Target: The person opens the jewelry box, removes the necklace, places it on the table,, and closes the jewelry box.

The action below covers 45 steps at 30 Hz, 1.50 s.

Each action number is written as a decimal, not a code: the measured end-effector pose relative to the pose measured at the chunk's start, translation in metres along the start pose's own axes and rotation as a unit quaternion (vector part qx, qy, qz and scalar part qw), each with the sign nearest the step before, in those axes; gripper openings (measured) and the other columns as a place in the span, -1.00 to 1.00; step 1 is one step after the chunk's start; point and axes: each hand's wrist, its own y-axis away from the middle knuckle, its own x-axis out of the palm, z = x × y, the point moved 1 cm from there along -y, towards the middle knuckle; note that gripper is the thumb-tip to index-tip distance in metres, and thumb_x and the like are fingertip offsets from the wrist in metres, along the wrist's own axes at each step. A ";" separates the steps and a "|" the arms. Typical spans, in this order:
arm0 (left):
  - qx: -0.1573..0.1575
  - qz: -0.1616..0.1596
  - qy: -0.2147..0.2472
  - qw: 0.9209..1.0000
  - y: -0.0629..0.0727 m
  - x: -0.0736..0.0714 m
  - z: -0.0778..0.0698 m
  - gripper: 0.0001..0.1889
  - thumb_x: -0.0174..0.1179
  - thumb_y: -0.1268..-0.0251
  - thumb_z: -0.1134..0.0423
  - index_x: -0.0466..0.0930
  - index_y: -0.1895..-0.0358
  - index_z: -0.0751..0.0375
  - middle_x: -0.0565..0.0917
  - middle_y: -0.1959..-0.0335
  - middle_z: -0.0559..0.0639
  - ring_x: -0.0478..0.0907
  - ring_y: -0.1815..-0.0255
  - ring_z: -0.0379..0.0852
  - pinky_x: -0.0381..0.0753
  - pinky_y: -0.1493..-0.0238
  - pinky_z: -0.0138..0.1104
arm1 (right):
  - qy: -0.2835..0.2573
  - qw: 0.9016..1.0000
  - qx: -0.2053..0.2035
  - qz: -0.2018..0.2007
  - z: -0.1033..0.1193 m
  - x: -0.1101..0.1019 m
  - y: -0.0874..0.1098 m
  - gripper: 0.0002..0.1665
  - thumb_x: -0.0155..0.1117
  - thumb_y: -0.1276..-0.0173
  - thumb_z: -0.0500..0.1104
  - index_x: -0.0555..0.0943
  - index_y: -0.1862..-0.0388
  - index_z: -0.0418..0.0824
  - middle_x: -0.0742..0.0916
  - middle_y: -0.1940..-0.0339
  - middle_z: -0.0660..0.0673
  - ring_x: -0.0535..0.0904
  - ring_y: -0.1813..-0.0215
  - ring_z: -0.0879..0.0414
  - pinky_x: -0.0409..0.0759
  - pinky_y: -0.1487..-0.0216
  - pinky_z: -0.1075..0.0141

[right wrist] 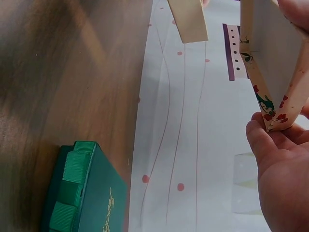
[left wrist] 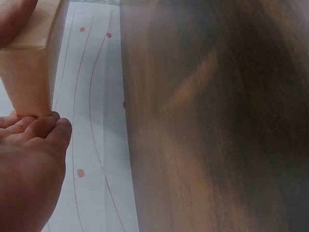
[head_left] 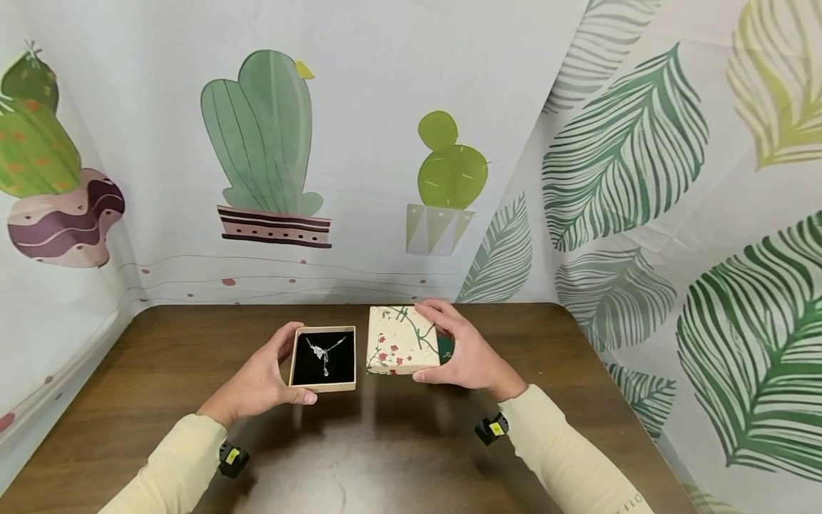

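Note:
In the head view my left hand (head_left: 262,375) grips a small tan jewelry box base (head_left: 324,387) by its left side, thumb at the front edge. A silver necklace (head_left: 325,353) with a pendant lies on the black lining inside. To its right, apart from it, my right hand (head_left: 469,353) holds the cream box lid (head_left: 401,339), printed with red flowers and green stems, between thumb and fingers. The right wrist view shows the lid's hollow inside (right wrist: 275,53). Behind the right hand, a dark green box (head_left: 446,348) is partly hidden.
In the right wrist view the green box (right wrist: 96,193) stands on the brown wooden table (head_left: 321,471), with green ribbon and gold lettering on it. A white cloth (head_left: 372,143) printed with cacti and leaves hangs behind the table. Each wrist carries a small black camera (head_left: 233,459).

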 end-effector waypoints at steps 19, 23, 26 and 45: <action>-0.022 0.008 0.022 0.999 0.003 0.001 0.006 0.23 0.75 0.23 0.21 0.08 -0.55 0.29 0.52 -0.39 0.28 0.34 -0.55 0.37 0.39 -0.25 -0.57 | 0.000 1.000 -0.001 0.001 0.001 -0.002 0.002 0.20 0.77 0.05 -0.12 0.38 -0.59 -0.14 0.42 -0.52 -0.10 0.40 -0.39 0.07 0.45 -0.36 0.41; -0.023 0.007 0.025 0.999 0.003 0.001 0.010 0.22 0.75 0.25 0.23 0.10 -0.53 0.29 0.54 -0.37 0.28 0.38 -0.52 0.33 0.42 -0.20 -0.56 | 0.003 1.000 -0.003 0.002 0.001 -0.002 0.002 0.20 0.77 0.05 -0.09 0.38 -0.59 -0.15 0.43 -0.52 -0.10 0.40 -0.39 0.07 0.48 -0.37 0.32; -0.023 0.006 0.022 0.999 0.004 0.001 0.013 0.20 0.75 0.26 0.24 0.13 -0.51 0.28 0.56 -0.35 0.27 0.40 -0.51 0.32 0.42 -0.20 -0.56 | 0.005 1.000 -0.004 0.003 0.001 -0.001 0.002 0.19 0.77 0.05 -0.09 0.38 -0.58 -0.18 0.43 -0.52 -0.10 0.41 -0.38 0.07 0.49 -0.37 0.31; -0.021 0.010 0.030 0.999 0.006 0.005 0.024 0.18 0.75 0.28 0.27 0.15 -0.48 0.27 0.57 -0.28 0.27 0.47 -0.42 0.14 0.46 -0.18 -0.54 | 0.006 1.000 0.000 0.005 0.002 -0.001 0.003 0.21 0.77 0.04 -0.08 0.37 -0.58 -0.24 0.42 -0.52 -0.09 0.41 -0.38 0.05 0.46 -0.34 0.40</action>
